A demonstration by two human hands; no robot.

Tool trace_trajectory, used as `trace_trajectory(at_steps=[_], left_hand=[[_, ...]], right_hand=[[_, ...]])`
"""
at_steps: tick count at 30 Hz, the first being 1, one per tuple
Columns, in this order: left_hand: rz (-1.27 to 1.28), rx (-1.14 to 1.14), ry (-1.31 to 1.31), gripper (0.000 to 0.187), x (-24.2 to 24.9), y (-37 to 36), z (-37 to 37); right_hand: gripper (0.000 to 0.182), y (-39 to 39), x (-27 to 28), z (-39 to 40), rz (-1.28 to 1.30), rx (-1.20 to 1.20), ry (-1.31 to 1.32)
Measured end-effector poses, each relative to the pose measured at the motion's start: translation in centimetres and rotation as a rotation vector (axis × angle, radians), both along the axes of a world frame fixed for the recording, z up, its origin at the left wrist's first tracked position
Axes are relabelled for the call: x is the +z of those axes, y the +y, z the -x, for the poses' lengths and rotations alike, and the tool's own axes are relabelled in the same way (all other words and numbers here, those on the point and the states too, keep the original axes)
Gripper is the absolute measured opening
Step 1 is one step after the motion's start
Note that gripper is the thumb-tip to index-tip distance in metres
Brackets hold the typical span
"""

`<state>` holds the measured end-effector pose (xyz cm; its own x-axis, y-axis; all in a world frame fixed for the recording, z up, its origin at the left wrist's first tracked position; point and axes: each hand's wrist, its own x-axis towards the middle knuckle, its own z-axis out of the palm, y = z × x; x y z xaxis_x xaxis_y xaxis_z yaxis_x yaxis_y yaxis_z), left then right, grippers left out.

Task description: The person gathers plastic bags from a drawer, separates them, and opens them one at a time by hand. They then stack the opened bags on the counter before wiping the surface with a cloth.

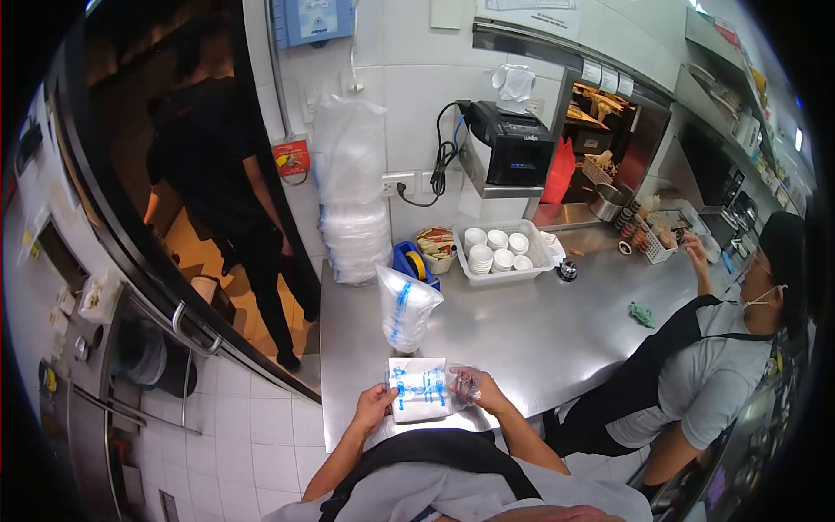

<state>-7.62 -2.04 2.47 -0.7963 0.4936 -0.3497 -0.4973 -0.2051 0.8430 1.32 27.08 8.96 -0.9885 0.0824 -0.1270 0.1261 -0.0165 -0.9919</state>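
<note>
A white rectangular packet with blue print [420,390] lies at the near edge of the steel counter, in front of my body. My left hand [375,407] grips its left side, the thumb on top. At its right end my right hand [475,388] has its fingers closed on clear plastic film that reaches the packet. Just behind the packet stands a clear plastic bag with blue print [407,311], upright on the counter.
On the steel counter [513,326] are a white basket of cups [504,271], a blue tape dispenser [412,262], a bell [567,271] and a green cloth [642,314]. A co-worker [722,365] stands at the right; another person [213,157] is beyond the doorway.
</note>
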Motion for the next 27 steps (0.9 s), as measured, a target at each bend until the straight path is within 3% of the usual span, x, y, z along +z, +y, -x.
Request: trace_trajectory(at_steps=[1,4,5,7,10,12,13,17,18,19,21,22,23,24,26,27], left_hand=[[-0.012,0.003,-0.019,0.014,0.9,0.3,-0.2],[-0.012,-0.050,0.018,0.015,-0.4,0.1,0.2],[-0.004,-0.056,0.019,0.015,-0.9,0.1,0.4],[0.014,-0.048,0.014,0.015,-0.3,0.2,0.3],[0.393,-0.161,0.269,0.018,0.9,0.0,0.7],[0.263,0.004,0.345,0.023,0.1,1.0,0.1],[0.198,0.082,0.385,0.026,-0.7,1.3,0.1],[0.484,0.280,0.569,0.032,-3.7,1.2,0.8],[0.536,0.330,0.554,0.031,-2.7,1.2,0.7],[0.607,0.354,0.589,0.031,-2.2,0.9,0.8],[0.537,0.451,0.604,0.032,-1.7,0.4,0.6],[0.566,0.387,0.476,0.028,-0.9,-0.4,0.6],[0.352,0.444,0.357,0.022,-0.7,-0.4,0.5],[0.282,0.454,0.290,0.019,0.1,-0.5,0.4],[0.155,0.472,0.214,0.018,0.2,-0.8,0.4],[0.101,0.474,0.195,0.018,0.0,-1.1,0.5]], right_hand=[[0.027,-0.2,-1.3,0.4,0.099,-0.032,-0.011],[0.032,-0.4,-0.8,0.6,-0.106,0.063,-0.119],[0.036,-0.7,-0.7,0.6,-0.018,0.037,-0.127],[0.034,-0.6,-0.9,0.6,-0.116,0.020,-0.136],[0.030,-0.9,-0.9,1.0,-0.071,0.027,-0.117],[0.031,-1.0,-1.8,0.9,0.038,0.025,-0.096],[0.031,-1.2,-2.8,1.2,-0.104,-0.004,-0.059],[0.021,-1.7,-4.2,0.9,-0.165,-0.027,0.077],[0.023,-2.3,-3.2,0.8,-0.320,-0.056,0.120],[0.046,-2.6,-3.7,0.8,-0.331,-0.072,0.093],[0.029,-1.1,-9.1,1.2,-0.461,-0.052,0.092],[0.016,-4.2,-3.9,0.4,-0.219,-0.091,0.031],[0.016,-5.4,-2.5,0.3,-0.247,-0.065,0.049],[0.022,-5.7,-4.0,0.7,0.054,-0.106,-0.026],[0.023,-7.2,-2.5,0.7,0.264,-0.104,-0.087],[0.023,-8.1,-1.5,0.6,0.231,-0.110,-0.119]])
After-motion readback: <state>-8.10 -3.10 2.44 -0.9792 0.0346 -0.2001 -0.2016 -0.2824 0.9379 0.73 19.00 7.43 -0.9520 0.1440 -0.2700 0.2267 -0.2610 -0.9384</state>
